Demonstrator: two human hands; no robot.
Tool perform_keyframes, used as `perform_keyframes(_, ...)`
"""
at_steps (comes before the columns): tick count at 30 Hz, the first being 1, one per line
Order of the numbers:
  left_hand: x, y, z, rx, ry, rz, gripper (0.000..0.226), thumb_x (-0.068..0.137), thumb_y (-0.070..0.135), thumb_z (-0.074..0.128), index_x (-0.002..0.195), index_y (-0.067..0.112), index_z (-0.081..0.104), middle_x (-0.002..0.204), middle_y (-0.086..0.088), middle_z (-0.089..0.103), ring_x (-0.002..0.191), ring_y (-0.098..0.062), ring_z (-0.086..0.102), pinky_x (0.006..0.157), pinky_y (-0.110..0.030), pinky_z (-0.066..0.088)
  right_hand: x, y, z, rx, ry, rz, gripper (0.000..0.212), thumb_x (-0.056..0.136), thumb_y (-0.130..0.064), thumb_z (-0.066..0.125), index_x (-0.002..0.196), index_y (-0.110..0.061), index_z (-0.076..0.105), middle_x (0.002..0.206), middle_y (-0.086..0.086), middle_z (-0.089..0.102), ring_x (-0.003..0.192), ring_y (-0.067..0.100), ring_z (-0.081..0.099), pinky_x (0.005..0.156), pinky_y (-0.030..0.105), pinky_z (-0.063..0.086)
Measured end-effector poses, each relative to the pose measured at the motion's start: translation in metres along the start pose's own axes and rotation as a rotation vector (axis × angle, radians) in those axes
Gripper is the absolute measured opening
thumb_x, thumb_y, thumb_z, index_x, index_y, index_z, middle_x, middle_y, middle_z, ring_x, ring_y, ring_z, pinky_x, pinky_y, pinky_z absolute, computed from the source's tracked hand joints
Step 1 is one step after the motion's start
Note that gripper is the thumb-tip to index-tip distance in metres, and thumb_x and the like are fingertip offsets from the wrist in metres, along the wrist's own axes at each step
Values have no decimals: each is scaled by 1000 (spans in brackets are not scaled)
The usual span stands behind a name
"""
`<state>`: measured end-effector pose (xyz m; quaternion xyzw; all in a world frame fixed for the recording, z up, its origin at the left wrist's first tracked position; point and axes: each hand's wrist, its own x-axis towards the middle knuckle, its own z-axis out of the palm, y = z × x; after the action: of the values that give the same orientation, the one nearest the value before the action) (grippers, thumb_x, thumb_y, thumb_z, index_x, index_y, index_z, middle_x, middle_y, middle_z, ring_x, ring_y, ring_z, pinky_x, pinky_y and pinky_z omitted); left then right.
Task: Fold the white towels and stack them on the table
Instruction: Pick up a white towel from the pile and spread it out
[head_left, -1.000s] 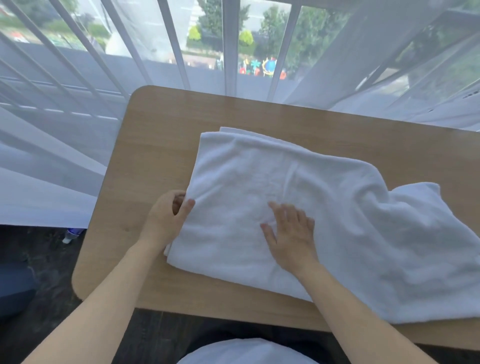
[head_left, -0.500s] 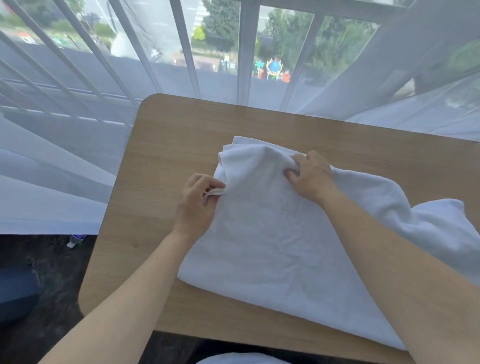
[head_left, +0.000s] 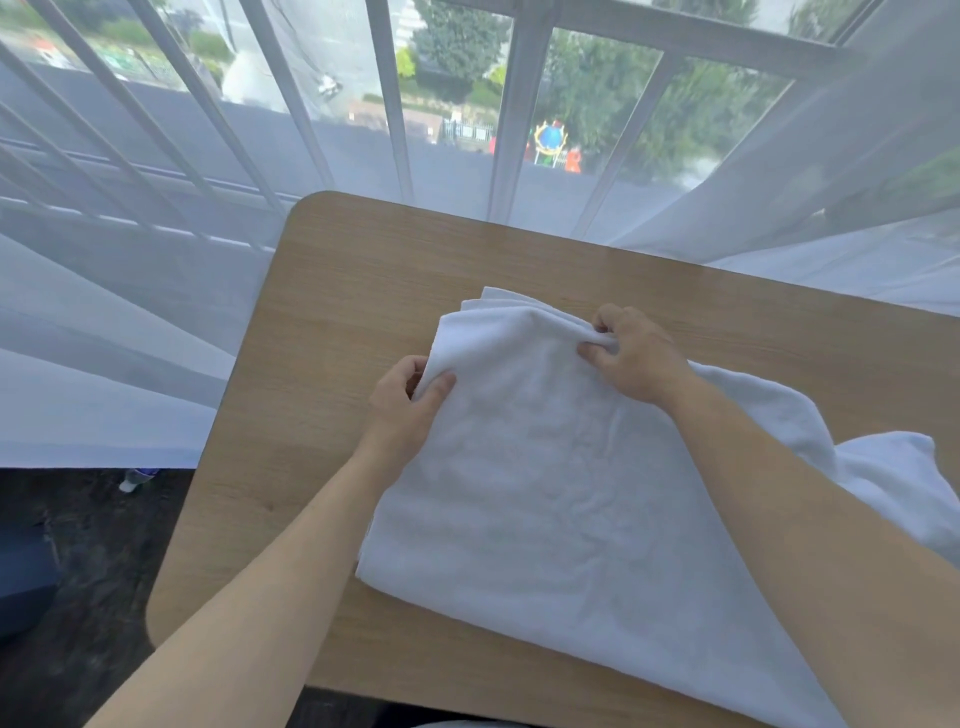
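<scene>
The wooden surface (head_left: 332, 312) carries one white towel (head_left: 545, 493), its long axis running from the far left corner toward the near right, where loose cloth bunches at the edge. Bare surface lies open to the left and beyond the far edge. Both hands sit at the towel's far end: the left hand (head_left: 402, 400) pinches the left corner, the right hand (head_left: 636, 353) curls its fingers (head_left: 597, 351) round the bunched far edge, so the fold likely comes toward the person

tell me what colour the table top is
Light tan wood grain, on the table, seen in the head view, the only one.
</scene>
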<state>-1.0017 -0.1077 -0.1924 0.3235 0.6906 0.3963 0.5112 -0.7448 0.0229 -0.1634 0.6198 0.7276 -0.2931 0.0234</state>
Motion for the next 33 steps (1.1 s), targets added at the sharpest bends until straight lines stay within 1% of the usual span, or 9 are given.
perform_keyframes(4, -4, 0, -1, -135, -14, 42, 8, 100, 17, 60, 105, 23, 62, 86, 6, 74, 73, -13, 65, 66, -30, 53, -8, -2, -8, 100, 61, -64, 16, 98, -27, 60, 96, -17, 47, 82, 3, 56, 86, 30, 52, 74, 37, 37)
perform_keyframes(8, 3, 1, -4, -181, -72, 22, 18, 98, 11, 61, 93, 28, 66, 82, 0, 66, 70, -18, 55, 60, -28, 45, -2, 5, 9, 56, 232, -58, 24, 99, -28, 55, 123, -27, 57, 117, 7, 62, 119, 33, 49, 103, 43, 33)
perform_keyframes(10, 16, 7, -5, -69, -72, -35, 12, 89, 20, 71, 90, 32, 70, 86, 4, 67, 77, -17, 57, 67, -27, 44, -1, 8, 21, -68, 107, 81, 55, 100, -36, 50, 152, -37, 32, 148, 5, 43, 145, 30, 27, 118, 48, 12)
perform_keyframes(13, 40, 32, 1, -5, -124, -68, 23, 84, 34, 80, 103, 28, 68, 100, 7, 74, 90, -10, 70, 77, -29, 55, -10, 5, 38, -120, 25, 121, 71, 102, -47, 44, 160, -36, 5, 168, 1, 12, 155, 27, -1, 121, 50, -10)
perform_keyframes(18, 72, 62, 26, 284, -51, 58, 21, 86, 35, 75, 103, 22, 70, 94, 8, 71, 93, -15, 68, 76, -31, 53, -42, -3, 60, -149, 165, 106, 79, 99, -53, 44, 161, -27, 3, 169, 3, -5, 155, 28, -8, 123, 50, -11)
perform_keyframes(22, 75, 76, 23, 9, -241, 197, 19, 92, 30, 72, 103, 16, 73, 94, -7, 72, 83, -16, 67, 73, -35, 55, -91, -7, 95, -189, 216, 30, 77, 95, -65, 29, 160, -33, 4, 169, 2, -6, 155, 30, -9, 122, 56, -9)
perform_keyframes(25, 81, 76, 22, -117, -229, 108, 22, 88, 29, 76, 103, 13, 75, 92, -1, 73, 81, -17, 69, 74, -36, 57, -122, -5, 123, -207, 161, 69, 72, 97, -66, 21, 160, -37, 0, 169, 1, -8, 154, 32, -12, 121, 61, -5)
perform_keyframes(28, 89, 71, 25, 136, -240, -7, 26, 83, 36, 80, 105, 23, 75, 98, 5, 77, 91, -14, 74, 83, -39, 60, -130, -6, 134, -230, 120, 106, 70, 96, -67, 11, 158, -41, -9, 167, -2, -19, 151, 29, -25, 120, 59, -11)
perform_keyframes(33, 69, 78, 29, -13, -413, -182, 32, 85, 22, 81, 115, 13, 71, 102, -3, 78, 93, -19, 75, 68, -29, 61, -127, -12, 125, -223, 62, 86, 70, 94, -68, 6, 156, -43, -15, 164, -6, -29, 147, 27, -35, 118, 58, -18)
